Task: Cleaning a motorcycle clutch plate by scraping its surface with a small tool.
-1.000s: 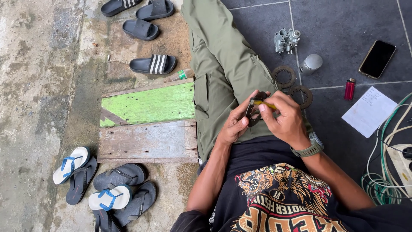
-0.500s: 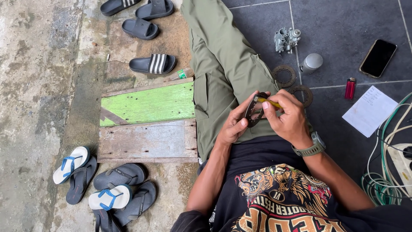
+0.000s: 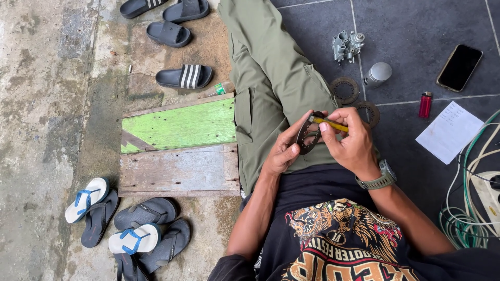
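Note:
I sit on the floor with my green-trousered leg (image 3: 271, 78) stretched out. My left hand (image 3: 285, 150) pinches a dark round friction disc (image 3: 307, 136) upright over my lap. My right hand (image 3: 350, 139) grips a thin yellow-handled tool (image 3: 329, 123) and holds its tip against the disc's upper edge. A grey watch (image 3: 379, 179) is on my right wrist. Two more ring-shaped discs (image 3: 345, 89) (image 3: 369, 111) lie on the dark tile just beyond my hands.
A small metal carburettor (image 3: 346, 45), a grey cylinder (image 3: 377, 74), a black phone (image 3: 459, 66), a red lighter (image 3: 425, 104) and a white paper (image 3: 449, 131) lie on the tiles. Coiled cables (image 3: 463, 218) are at right. A green board (image 3: 179, 125), a grey board and several sandals (image 3: 130, 229) are at left.
My hands have shifted slightly; the disc is turned a little between my left fingers and the yellow tool stays on its edge.

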